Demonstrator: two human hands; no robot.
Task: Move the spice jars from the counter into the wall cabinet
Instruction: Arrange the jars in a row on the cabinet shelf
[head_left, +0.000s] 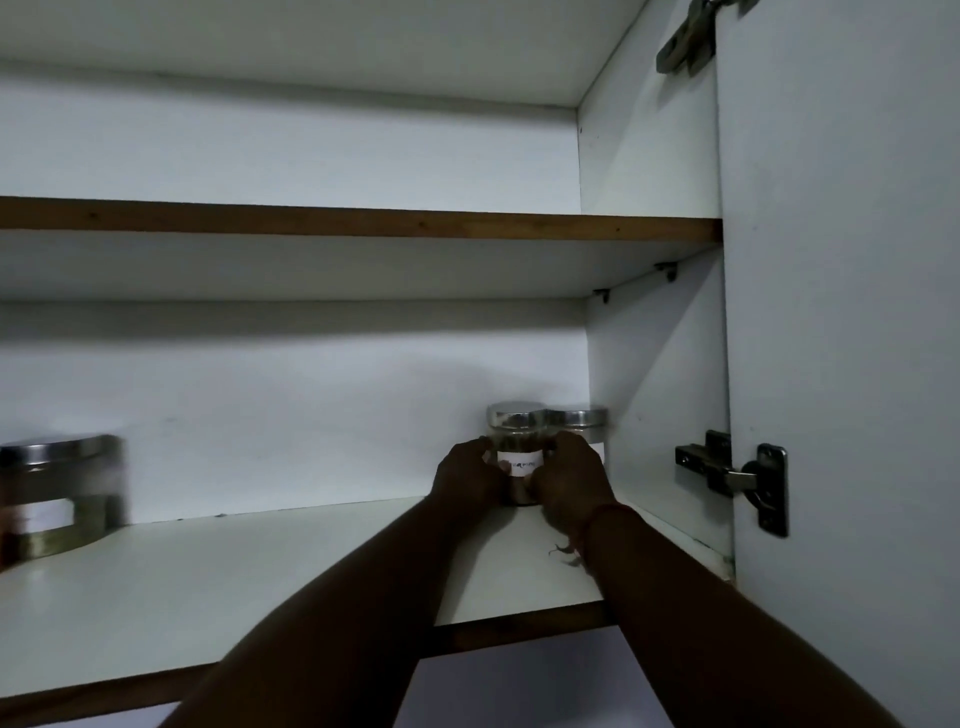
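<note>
On the lower shelf (260, 571) of the open wall cabinet (649, 156), seen from the head camera, the left hand (465, 475) and right hand (571, 486) clasp a labelled spice jar (517, 457), fingers wrapped around its sides, just beside a second jar (579, 423) in the right corner. A third jar (57, 493) stands far left. At least two look stowed; the counter is out of view, so what remains cannot be told.

White lower shelf (260, 587) with brown front edge carries three steel-lidded glass jars: labelled jar (517, 457) near back right, second jar (582, 431) just beside it at the side wall, blurred jar (57, 493) far left. Upper shelf (363, 221) contents not visible.
</note>
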